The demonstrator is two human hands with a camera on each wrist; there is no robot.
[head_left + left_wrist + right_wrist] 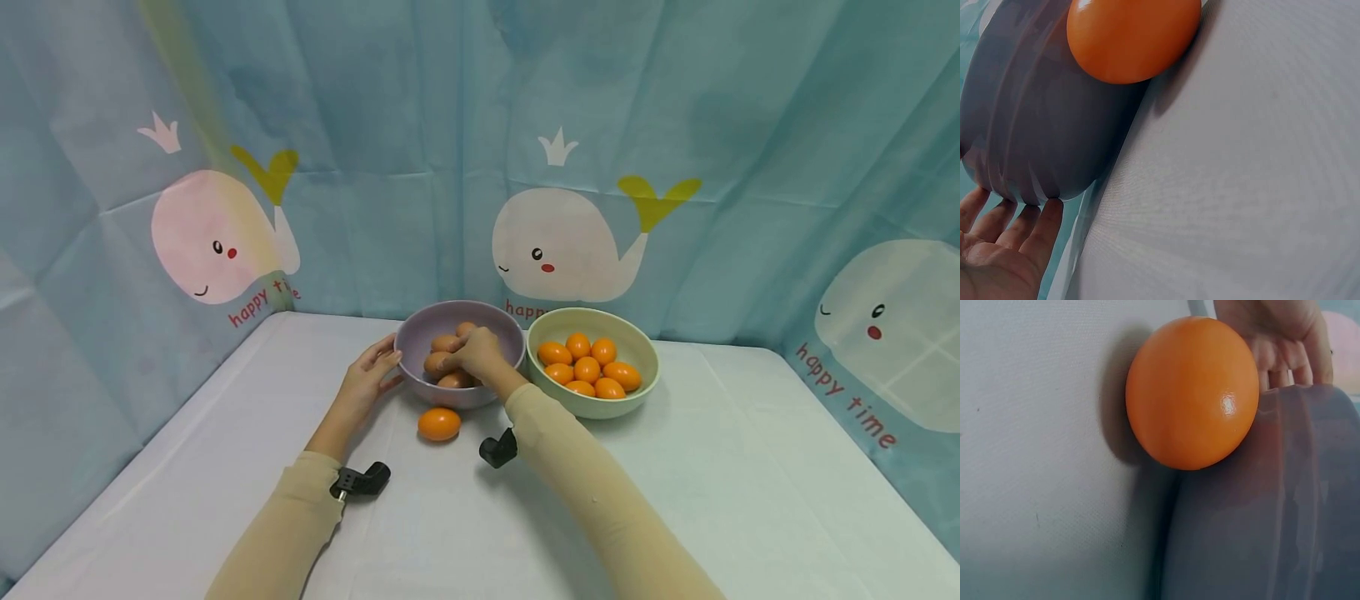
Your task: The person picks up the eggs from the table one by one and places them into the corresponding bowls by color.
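Observation:
A purple bowl (414, 327) holds several brown eggs (454, 380). My left hand (365, 379) rests on the bowl's left side; in the left wrist view its nearly straight fingers (1044, 232) touch the outer wall. My right hand (480, 357) reaches over the rim into this bowl, its fingertips at the brown eggs. Whether it grips one is hidden. In front of the bowl, a glossy orange egg (438, 424) lies on the table, with neither hand on it. It appears large in the right wrist view, where the right hand cannot be seen.
Touching or nearly touching the purple bowl's right side is a light green bowl (645, 367) with several orange eggs (587, 370) inside. Both stand near the far edge of a table with a white cloth (750, 467). A blue whale-print curtain (420, 167) hangs behind.

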